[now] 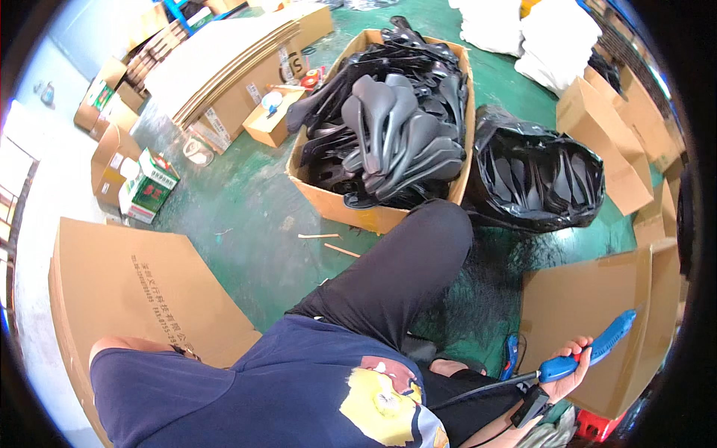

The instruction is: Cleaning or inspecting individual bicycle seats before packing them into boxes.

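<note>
At the lower right, my right hand (571,373) is closed around a long blue hand tool (611,337). A thin dark cord or shaft leads from the tool's near end toward my lap; its exact kind I cannot make out. A black band circles my right wrist. On the left, my bent arm shows a dark blue sleeve (157,388) and a strip of forearm, with the hand out of sight. Beyond my knee, a large open carton (373,216) is heaped with black bicycle saddles (381,127).
Right of the carton, a black plastic bag (493,149) holds more saddles. Cardboard boxes stand left (149,276) and right (590,299) of me. Flat cardboard sheets (216,67) are stacked at the far left. A blue-and-red object (510,357) stands near my foot. Two thin strips lie on the green floor (254,246).
</note>
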Available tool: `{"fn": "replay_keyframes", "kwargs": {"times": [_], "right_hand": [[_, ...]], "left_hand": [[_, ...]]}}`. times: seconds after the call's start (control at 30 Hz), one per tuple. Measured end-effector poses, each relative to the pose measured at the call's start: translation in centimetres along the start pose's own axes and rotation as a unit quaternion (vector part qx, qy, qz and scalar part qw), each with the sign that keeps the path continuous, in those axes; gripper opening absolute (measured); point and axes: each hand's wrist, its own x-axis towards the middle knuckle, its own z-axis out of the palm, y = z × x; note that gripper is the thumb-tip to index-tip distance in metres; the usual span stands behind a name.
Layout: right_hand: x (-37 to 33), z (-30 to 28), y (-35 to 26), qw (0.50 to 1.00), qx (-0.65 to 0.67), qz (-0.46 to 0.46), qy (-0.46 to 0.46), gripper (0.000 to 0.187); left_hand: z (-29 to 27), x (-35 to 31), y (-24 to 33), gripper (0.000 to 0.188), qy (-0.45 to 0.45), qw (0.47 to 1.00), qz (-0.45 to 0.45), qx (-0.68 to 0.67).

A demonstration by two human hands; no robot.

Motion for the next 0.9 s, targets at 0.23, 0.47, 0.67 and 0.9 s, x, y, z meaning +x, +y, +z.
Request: {"fn": "replay_keyframes", "kwargs": {"times": [0.23,0.47,0.67,0.9], "right_hand": [[-0.3,-0.3,-0.3,0.999,-0.007,-0.024,0.030,0.022],[0.2,-0.7,-0.1,0.999,-0.005,-0.021,0.044,0.023],[-0.1,0.2,0.2,0.998,-0.028,-0.026,0.045,0.023],[-1.0,0.2,0.4,0.996,-0.035,-0.039,0.078,0.021]], "left_hand": [[-3.8,-2.5,0.3,0.056,-0.077,0.995,0.059,0.025],[-5.3,-3.6,4.4,0.043,-0.132,0.984,0.119,0.008],[-8.2,-4.7,7.6,0.033,-0.159,0.973,0.169,0.009],[-30.0,-20.7,0.1,0.005,0.419,0.896,-0.104,-0.101]]}}
